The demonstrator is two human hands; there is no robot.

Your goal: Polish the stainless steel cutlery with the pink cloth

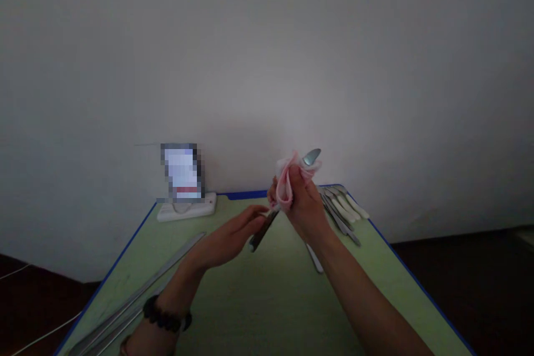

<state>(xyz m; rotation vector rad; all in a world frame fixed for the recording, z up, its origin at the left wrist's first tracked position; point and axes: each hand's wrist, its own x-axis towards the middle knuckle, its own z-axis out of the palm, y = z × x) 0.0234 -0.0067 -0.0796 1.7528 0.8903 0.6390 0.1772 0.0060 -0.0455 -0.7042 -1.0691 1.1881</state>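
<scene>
A knife (pixel 311 157) with a silver, rounded blade tip and a dark handle is held slanted above the table. My left hand (pixel 233 236) holds it by the handle, and its lower end sticks out below the fingers. Wrapped around the blade is a pink and white cloth (pixel 284 186), gripped by my right hand (pixel 306 200) with the thumb on top. The tip pokes out past the cloth. Cloth and fingers hide the middle of the blade. Under my right wrist lies another silver utensil (pixel 315 260), partly covered.
Several pieces of cutlery (pixel 346 211), some with white handles, lie at the green table's (pixel 250 311) back right. Long metal utensils (pixel 142 289) lie along the left side. A lit phone (pixel 183 172) stands on a white power strip (pixel 187 209) at the back left, near the wall.
</scene>
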